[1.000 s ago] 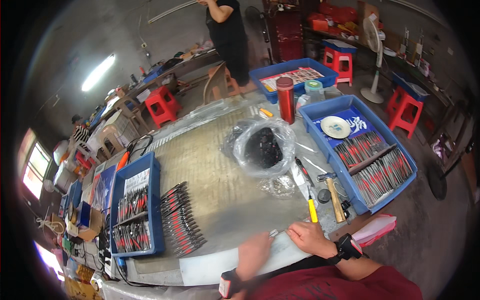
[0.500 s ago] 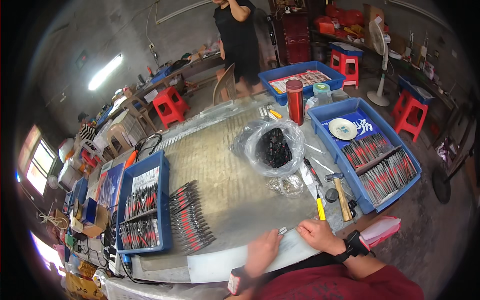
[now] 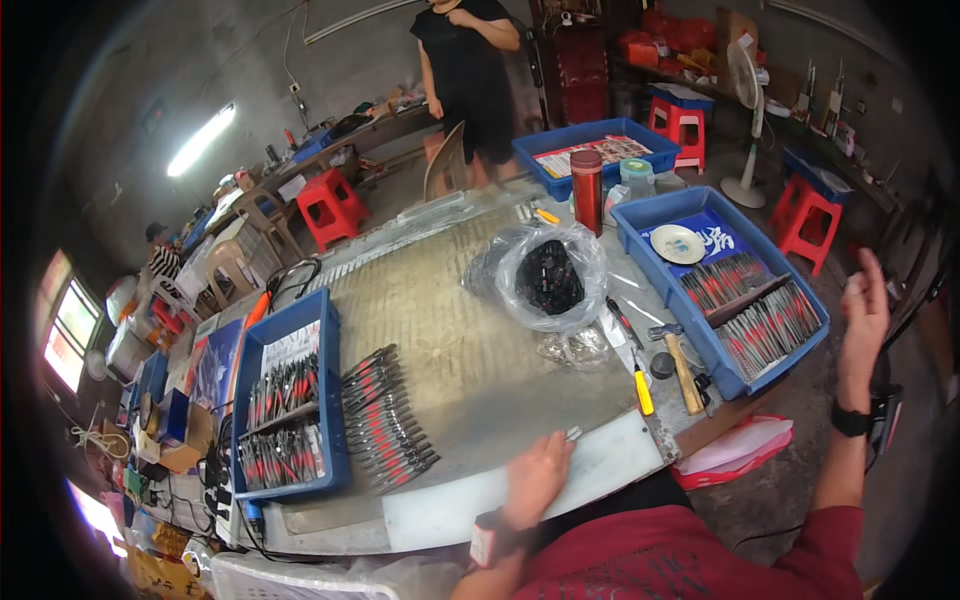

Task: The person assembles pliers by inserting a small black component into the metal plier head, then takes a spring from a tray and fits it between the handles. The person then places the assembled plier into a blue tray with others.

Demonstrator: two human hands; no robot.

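1. The left hand (image 3: 535, 478) rested on a white board (image 3: 520, 485) at the near edge of the tabletop (image 3: 450, 350), its fingers closed on a small metal piece (image 3: 572, 434)
2. The right hand (image 3: 864, 305) was raised in the air beyond the tabletop's right side, fingers loosely spread and holding nothing
3. A row of red-and-black tools (image 3: 385, 420) lay left of the board, beside a blue tray (image 3: 330, 400) of the same
4. A clear bag of dark parts (image 3: 545, 275) sat mid-table; a hammer (image 3: 680, 365) and a yellow-handled screwdriver (image 3: 640, 385) lay near a second blue tray (image 3: 700, 340)
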